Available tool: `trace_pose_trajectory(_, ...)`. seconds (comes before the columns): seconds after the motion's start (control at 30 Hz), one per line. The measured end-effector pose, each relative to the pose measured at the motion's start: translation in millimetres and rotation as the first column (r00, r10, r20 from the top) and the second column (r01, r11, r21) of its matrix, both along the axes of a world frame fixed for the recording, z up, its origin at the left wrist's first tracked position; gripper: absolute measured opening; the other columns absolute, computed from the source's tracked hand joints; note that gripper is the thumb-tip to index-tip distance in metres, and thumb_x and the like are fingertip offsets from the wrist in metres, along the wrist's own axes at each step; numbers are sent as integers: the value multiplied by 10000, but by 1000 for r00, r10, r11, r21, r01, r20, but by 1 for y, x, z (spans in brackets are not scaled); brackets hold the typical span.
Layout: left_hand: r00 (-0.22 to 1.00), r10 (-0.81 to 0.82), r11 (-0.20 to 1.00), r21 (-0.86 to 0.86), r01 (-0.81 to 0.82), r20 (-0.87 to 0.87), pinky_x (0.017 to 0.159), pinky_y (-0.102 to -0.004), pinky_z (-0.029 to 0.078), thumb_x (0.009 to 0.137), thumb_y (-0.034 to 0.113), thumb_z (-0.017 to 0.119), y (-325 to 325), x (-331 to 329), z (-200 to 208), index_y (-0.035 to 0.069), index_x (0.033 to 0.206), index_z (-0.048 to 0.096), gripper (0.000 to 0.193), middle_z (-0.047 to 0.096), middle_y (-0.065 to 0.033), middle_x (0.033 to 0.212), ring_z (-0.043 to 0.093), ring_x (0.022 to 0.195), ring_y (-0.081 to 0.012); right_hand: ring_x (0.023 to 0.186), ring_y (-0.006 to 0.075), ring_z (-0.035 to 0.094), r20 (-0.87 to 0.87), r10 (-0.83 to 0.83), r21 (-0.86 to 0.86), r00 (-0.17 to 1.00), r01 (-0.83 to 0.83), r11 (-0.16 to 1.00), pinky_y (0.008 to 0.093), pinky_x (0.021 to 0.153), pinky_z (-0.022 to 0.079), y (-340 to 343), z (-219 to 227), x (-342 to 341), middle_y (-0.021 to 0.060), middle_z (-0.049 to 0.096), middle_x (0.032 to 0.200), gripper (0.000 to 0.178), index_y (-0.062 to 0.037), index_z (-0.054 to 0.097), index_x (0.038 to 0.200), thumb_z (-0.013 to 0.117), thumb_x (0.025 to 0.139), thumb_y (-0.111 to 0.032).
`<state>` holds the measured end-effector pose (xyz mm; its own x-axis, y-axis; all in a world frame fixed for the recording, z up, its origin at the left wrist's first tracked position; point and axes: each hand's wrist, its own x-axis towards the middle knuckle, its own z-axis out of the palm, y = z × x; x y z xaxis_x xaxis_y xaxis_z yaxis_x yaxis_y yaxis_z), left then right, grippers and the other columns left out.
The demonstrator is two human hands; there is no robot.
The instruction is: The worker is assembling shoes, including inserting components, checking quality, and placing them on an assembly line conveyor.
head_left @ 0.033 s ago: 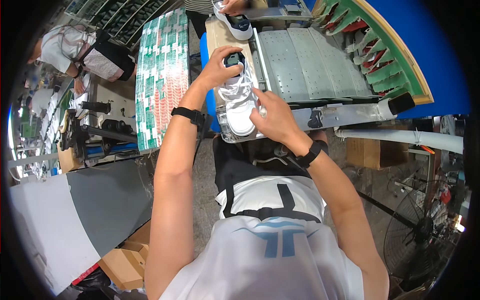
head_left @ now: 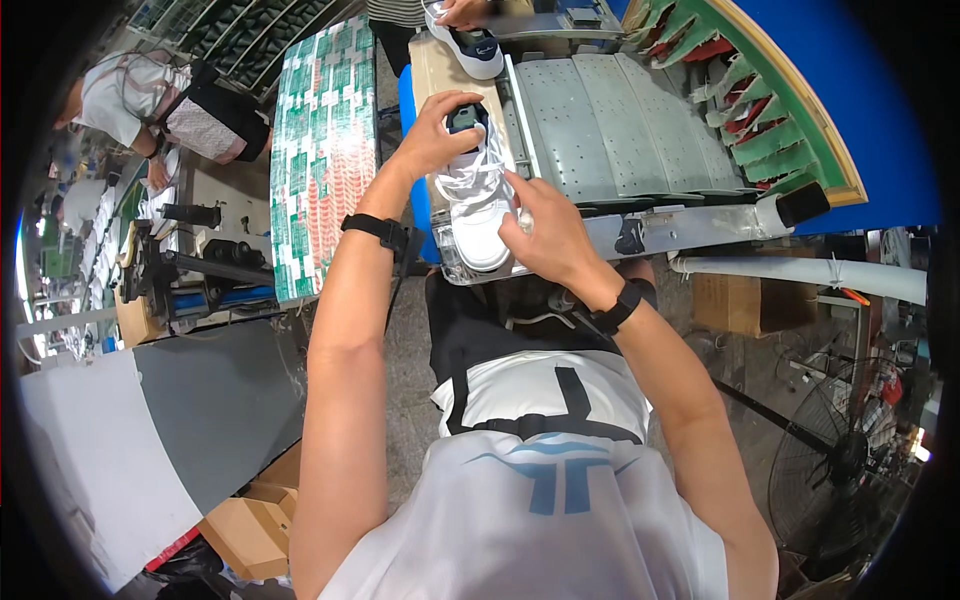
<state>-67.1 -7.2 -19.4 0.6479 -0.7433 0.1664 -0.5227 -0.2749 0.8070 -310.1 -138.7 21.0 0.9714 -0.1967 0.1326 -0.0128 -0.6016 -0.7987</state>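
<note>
A white lace-up sneaker [head_left: 478, 222] lies on the narrow bench in front of me, toe toward me. My left hand [head_left: 440, 136] curls round its ankle opening at the far end, thumb and fingers gripping the dark-lined collar. Beside the sneaker's right side is my right hand [head_left: 543, 228], its index fingertip at the laces [head_left: 470, 182] and its thumb near the toe. The other fingers are curled in, with a small pale bit showing between them that I cannot make out. Loose lace loops lie over the tongue area.
Beyond, a co-worker's hand [head_left: 464, 12] holds another white sneaker [head_left: 480, 55]. A plated metal conveyor [head_left: 620, 125] runs to the right, by a frame of green flaps [head_left: 770, 150]. Stacked green-and-white boxes [head_left: 325, 160] stand left. A fan [head_left: 835, 460] is low right.
</note>
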Motion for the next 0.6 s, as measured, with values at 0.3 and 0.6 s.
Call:
trace_pose_trajectory(0.3, 1000, 15, 1000, 9, -15, -14, 1291, -418, 327, 847, 233, 806, 4, -5, -2, 152, 1440, 678, 612, 541, -145, 1541, 460, 1499, -316, 1024, 439, 674, 33, 79, -208, 996, -70, 976, 541, 927, 506, 11, -1, -22, 281, 696, 1087, 652, 122, 588, 1408, 683, 879, -247)
trace_pose_trajectory(0.6, 999, -10, 1000, 0, 10, -31, 1287, -417, 328, 867, 245, 818, -2, -3, 4, 153, 1477, 655, 638, 543, -142, 1544, 452, 1507, -301, 977, 413, 673, 248, 35, -296, 968, 42, 954, 536, 880, 500, 7, 13, 18, 253, 687, 1024, 624, 118, 617, 1359, 703, 864, -251)
